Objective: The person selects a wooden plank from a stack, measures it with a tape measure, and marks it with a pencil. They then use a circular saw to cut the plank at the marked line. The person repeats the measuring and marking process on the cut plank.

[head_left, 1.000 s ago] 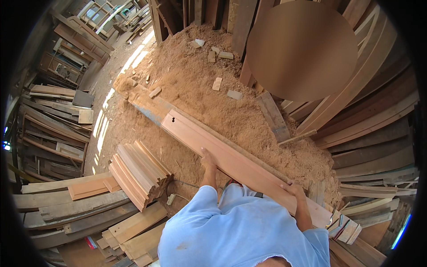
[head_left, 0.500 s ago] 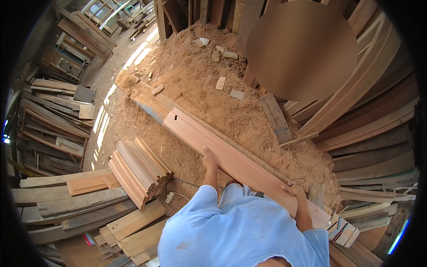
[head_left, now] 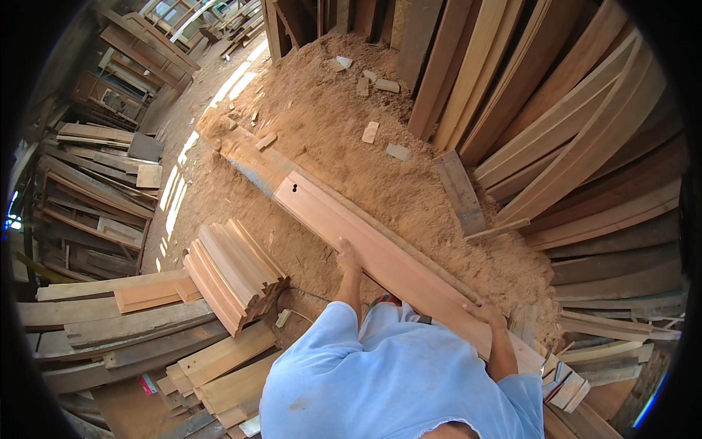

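A long pinkish wooden board (head_left: 380, 263) with a moulded edge and a dark double hole near its far end lies diagonally along a dusty beam (head_left: 245, 154). My left hand (head_left: 348, 257) grips the board's near edge around the middle, fingers partly on its top face. My right hand (head_left: 484, 318) holds the board farther down to the right, its fingers at the far edge. Just left of my left arm sits a stack of moulded wooden panels (head_left: 232, 271). Cords and a red object, too small to make out, show below the board.
Planks stand leaning along the right (head_left: 468, 88). Timber piles (head_left: 139, 329) lie at lower left, and frames and offcuts (head_left: 102, 205) line the left wall. Sawdust covers the ground (head_left: 329, 117) with small wood blocks (head_left: 370, 132) in it. A grey board (head_left: 459, 192) lies beyond my right hand.
The view has shifted slightly, so the surroundings sit a little higher and to the right. My left hand appears slightly higher in the picture; both hands stay on the board.
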The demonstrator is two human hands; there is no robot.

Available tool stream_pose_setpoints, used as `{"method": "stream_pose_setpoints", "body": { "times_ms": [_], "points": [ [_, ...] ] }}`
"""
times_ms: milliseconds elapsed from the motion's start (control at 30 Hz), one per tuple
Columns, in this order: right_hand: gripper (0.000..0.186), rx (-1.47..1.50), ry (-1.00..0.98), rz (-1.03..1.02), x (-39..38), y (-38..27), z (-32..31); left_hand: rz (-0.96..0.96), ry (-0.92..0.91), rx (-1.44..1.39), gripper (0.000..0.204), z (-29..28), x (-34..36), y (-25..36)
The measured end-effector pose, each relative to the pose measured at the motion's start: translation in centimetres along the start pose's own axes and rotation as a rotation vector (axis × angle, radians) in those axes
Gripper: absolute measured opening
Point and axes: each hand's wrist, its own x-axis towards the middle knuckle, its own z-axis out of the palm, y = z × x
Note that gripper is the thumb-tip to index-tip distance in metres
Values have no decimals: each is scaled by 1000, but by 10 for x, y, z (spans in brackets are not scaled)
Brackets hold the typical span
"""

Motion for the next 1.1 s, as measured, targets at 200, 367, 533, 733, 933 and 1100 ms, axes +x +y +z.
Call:
{"method": "stream_pose_setpoints", "body": {
  "times_ms": [200, 367, 533, 733, 933, 1100],
  "points": [
    [83, -17, 52, -46, -4, 1, 4, -6, -368, -496, 99, -5, 14, -9],
    [90, 44, 221, -122, -80, -29, -14, -33, -830, -1085, 94, -23, 9, -14],
    [83, 11, 413, -135, -153, -59, -31, 33, -827, -1193, 89, -33, -34, 13],
    [78, 57, 525, -220, -173, -59, -23, 74, -787, -1216, 87, -40, -34, 30],
    [74, 64, 546, -170, -191, -76, -44, 140, -817, -1288, 72, -58, -52, 65],
    [78, 41, 585, -187, -221, -114, -98, 384, -736, -1318, 76, -89, -88, 135]
  ]
}}
